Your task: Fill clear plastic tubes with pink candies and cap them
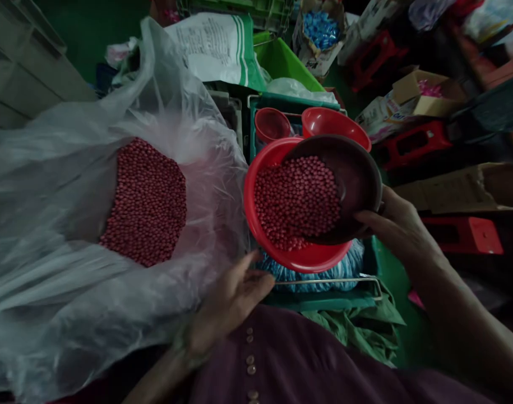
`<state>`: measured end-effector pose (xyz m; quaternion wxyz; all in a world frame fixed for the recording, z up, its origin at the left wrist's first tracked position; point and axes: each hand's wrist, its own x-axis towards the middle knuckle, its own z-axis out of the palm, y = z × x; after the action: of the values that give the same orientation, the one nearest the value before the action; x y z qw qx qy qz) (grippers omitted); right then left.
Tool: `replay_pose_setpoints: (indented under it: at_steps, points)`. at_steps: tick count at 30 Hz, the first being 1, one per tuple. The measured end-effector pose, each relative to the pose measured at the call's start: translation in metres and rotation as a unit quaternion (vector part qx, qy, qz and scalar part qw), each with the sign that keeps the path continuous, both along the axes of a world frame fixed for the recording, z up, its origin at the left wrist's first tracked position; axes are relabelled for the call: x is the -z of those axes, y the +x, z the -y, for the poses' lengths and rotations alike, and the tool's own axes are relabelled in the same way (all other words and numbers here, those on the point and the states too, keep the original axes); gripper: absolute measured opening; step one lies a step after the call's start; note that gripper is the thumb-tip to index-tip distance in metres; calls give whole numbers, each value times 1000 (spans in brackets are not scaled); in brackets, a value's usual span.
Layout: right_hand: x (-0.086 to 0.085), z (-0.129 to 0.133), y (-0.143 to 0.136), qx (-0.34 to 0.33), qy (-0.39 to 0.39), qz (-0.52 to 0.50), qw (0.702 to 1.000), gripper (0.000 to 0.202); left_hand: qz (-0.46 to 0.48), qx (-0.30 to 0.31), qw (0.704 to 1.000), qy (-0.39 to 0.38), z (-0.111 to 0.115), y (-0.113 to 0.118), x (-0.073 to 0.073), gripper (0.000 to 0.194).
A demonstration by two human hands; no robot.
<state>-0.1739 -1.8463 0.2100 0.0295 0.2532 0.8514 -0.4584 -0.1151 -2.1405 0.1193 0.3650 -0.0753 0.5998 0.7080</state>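
My right hand (pixel 386 224) grips the rim of a dark bowl (pixel 361 179), thumb inside the edge. The bowl tilts leftward over a wide red basin (pixel 298 262), and small round reddish pieces (pixel 298 202), like beads or candies, lie across its low side and in the basin. Close below the basin's left rim, my left hand (pixel 239 289) is open, fingers stretched out and slightly blurred. Whether it touches the rim I cannot tell. On the left, a clear plastic bag (pixel 71 292) spreads wide around a heap of the same round pieces (pixel 149 205).
The basin stands over a green crate (pixel 323 303) holding blue-white wrapped material (pixel 336 275). Behind are a small red bowl (pixel 273 124) and another red bowl (pixel 336 123). Red stools (pixel 462 234) and cardboard boxes (pixel 433 95) line the right. A white-green sack (pixel 214 50) lies at the back.
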Motion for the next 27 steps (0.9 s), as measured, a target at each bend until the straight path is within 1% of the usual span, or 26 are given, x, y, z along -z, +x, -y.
replay_pose_setpoints:
  at_steps: [1,2,3,4,5,6,7,9,10,11,12,14,16,17,19,22,24,26,27]
  points:
    - [0,-1,-1,-12,14,3,1000,59,31,9,999,39,-17,0,5,59]
    - [1,-2,-2,-25,38,10,999,67,64,2,995,77,-34,-2,11,59]
    - [1,-2,-3,-38,69,15,997,74,90,-23,990,108,-50,-5,18,58]
    - [1,-2,-3,-54,104,17,993,77,104,-61,985,124,-64,-8,23,56]
    - [2,-2,-3,-70,138,14,988,78,100,-92,984,117,-76,-11,27,52]
    - [2,-2,-2,-85,169,8,982,79,82,-104,987,90,-85,-13,29,44]
    - [3,-1,-1,-99,196,0,976,79,55,-100,992,47,-91,-15,30,34]
    - [4,1,2,-121,238,-18,964,83,3,-66,997,-44,-94,-17,27,15]
    - [4,2,4,-131,255,-24,958,86,-19,-46,996,-80,-92,-17,26,12]
    - [4,3,5,-140,272,-31,952,86,-43,-26,993,-106,-91,-17,25,15]
    - [3,4,7,-149,286,-35,946,86,-71,-8,990,-125,-89,-16,26,18]
    - [1,5,9,-165,313,-46,934,83,-139,26,978,-156,-90,-13,32,17]
    - [-1,5,10,-182,339,-53,922,80,-173,51,972,-148,-97,-10,44,15]
    - [-2,4,10,-189,352,-51,915,79,-170,56,975,-132,-102,-7,51,16]
    - [0,0,10,-201,377,-36,904,79,-158,63,980,-103,-112,-1,66,21]
    - [6,-6,13,-207,405,-16,890,78,-123,49,986,-100,-119,10,84,30]
    - [11,-9,17,-206,413,-13,887,76,-55,15,996,-76,-121,17,93,35]
    - [17,-10,21,-200,416,-1,887,73,58,-52,997,-4,-127,19,101,33]
    - [20,-10,22,-197,417,12,887,71,118,-76,989,53,-132,19,103,28]
